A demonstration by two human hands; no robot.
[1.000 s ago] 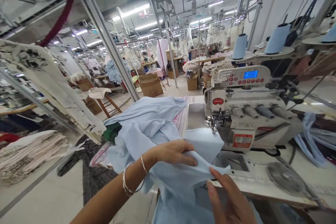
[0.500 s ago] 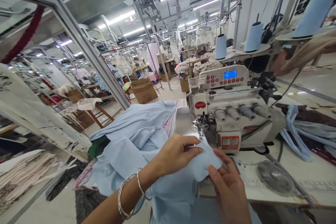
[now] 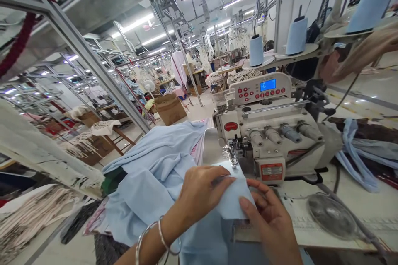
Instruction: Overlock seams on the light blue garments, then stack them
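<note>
Light blue fabric (image 3: 230,201) runs from the presser foot (image 3: 232,161) of an overlock sewing machine (image 3: 267,122) toward me. My left hand (image 3: 202,188), with bangles on the wrist, pinches the fabric close to the foot, thumb and fingers nearly together. On the fabric's right edge, my right hand (image 3: 269,215) grips it between thumb and forefinger, the other fingers curled. More of the blue cloth (image 3: 155,157) lies bunched to the left of the machine and hangs over the front edge.
Blue thread cones (image 3: 296,35) stand behind the machine. A round metal dish (image 3: 332,215) and light blue strips (image 3: 354,161) lie on the table at right. A metal frame post (image 3: 96,66) slants at left, with folded striped cloth (image 3: 31,215) below. A cardboard box (image 3: 169,108) sits beyond.
The view has shifted slightly. Both hands still hold the fabric, and its edge between them now lies flatter and straighter in front of the presser foot.
</note>
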